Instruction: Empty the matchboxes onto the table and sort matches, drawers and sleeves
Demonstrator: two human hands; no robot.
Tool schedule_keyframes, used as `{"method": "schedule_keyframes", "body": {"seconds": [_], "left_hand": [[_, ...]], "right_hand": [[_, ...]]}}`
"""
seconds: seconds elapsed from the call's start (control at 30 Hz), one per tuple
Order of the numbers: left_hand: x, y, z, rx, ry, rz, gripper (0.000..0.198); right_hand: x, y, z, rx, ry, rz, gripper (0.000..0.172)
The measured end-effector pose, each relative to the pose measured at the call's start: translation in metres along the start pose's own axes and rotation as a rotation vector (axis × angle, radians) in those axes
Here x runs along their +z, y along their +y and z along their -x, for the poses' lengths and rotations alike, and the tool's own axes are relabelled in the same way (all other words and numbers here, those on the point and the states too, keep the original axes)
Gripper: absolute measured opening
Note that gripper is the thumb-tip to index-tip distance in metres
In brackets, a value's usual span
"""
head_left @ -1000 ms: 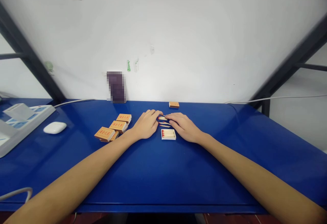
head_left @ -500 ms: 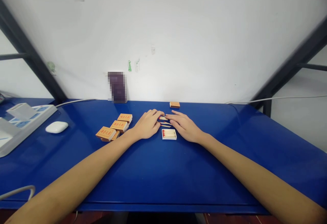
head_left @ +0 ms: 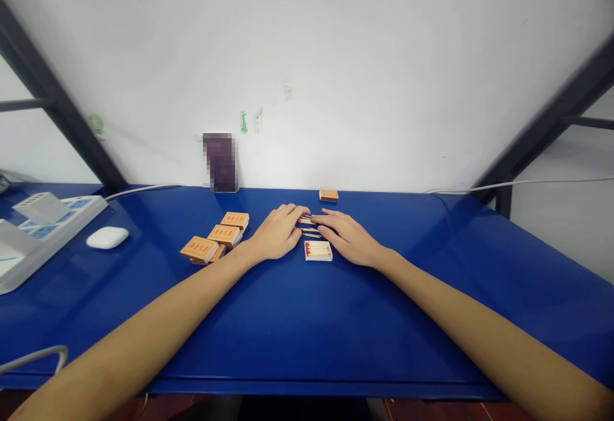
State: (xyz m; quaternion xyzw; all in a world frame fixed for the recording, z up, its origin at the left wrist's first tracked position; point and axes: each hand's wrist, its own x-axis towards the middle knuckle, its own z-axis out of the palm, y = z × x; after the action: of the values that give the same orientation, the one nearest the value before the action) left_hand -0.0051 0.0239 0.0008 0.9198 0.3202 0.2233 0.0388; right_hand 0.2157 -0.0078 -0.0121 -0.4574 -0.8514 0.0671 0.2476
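Your left hand [head_left: 278, 235] and right hand [head_left: 348, 238] rest on the blue table [head_left: 297, 331], and their fingertips meet over a few loose matches [head_left: 307, 227] lying side by side. Your left fingers are curled, with the tips down on the matches; I cannot tell whether they pinch one or only press on it. Your right fingers lie stretched out and close together, the tips touching the matches (nothing is closed inside that hand).

From the loose matches, the open tray of matches [head_left: 318, 251] sits just beside them at 6 o'clock, between your two wrists, with its red heads pointing to the left. A single closed matchbox [head_left: 329, 195] lies at 12 o'clock, near the wall and apart from your hands.

At 9 o'clock of your left hand is a small heap of orange matchboxes [head_left: 215, 242], some overlapping each other. Farther out the same way lie a white rounded case [head_left: 107, 237] and a power strip [head_left: 52, 216] at the table's left edge. A blurred dark object [head_left: 220, 162] stands against the wall at 11 o'clock.
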Motion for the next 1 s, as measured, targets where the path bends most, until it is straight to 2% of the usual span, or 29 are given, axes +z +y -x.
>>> {"method": "schedule_keyframes", "body": {"seconds": [1.0], "left_hand": [[0.0005,-0.0011,-0.0008,0.006,-0.014,-0.001,0.037]], "right_hand": [[0.001,-0.0006,-0.0005,-0.005,0.011,-0.008,0.04]]}}
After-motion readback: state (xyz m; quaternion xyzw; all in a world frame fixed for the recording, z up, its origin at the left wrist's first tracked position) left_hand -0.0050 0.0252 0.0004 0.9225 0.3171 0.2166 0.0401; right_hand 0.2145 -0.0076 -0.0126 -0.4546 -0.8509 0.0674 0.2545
